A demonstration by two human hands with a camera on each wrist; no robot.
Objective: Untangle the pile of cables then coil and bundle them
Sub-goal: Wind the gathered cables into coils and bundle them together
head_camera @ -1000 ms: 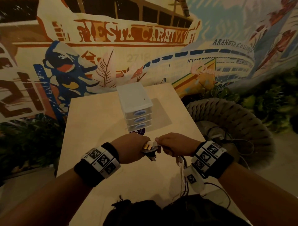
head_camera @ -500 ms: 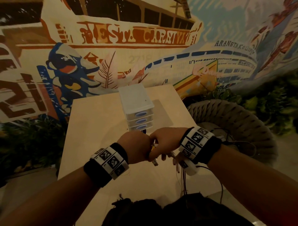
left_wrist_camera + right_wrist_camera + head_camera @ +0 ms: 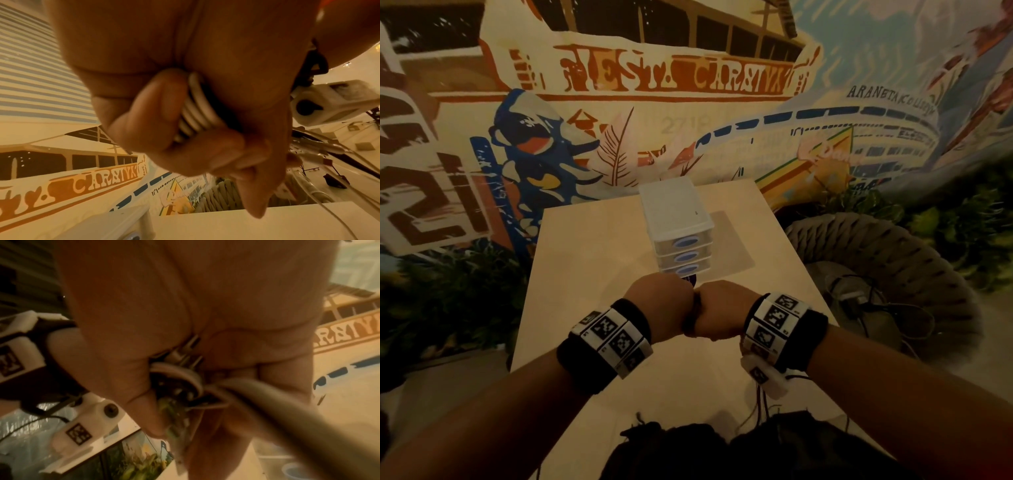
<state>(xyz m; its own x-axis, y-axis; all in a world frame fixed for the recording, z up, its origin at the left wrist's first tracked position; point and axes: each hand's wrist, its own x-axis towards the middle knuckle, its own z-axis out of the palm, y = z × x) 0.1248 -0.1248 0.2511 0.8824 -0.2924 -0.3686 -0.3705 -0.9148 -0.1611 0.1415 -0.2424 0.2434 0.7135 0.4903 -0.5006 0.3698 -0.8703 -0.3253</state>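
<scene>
Legible text appears only on the painted wall mural (image 3: 619, 113).

- On the building's orange banner: lettering reading approximately "FIESTA CARNIVAL"; the strokes are stylised and partly unclear. The left wrist view shows the fragment "CAR…".
- Above the domed building at right: "ARANETA COLISEUM", with the last letters indistinct.
- Below the banner, faint grey numerals: "2718".

The wristband (image 3: 607, 337) squares carry coded patterns, not readable text.

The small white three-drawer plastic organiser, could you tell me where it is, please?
Head view: the organiser stands mid-table, just beyond the left hand and right hand.
</scene>
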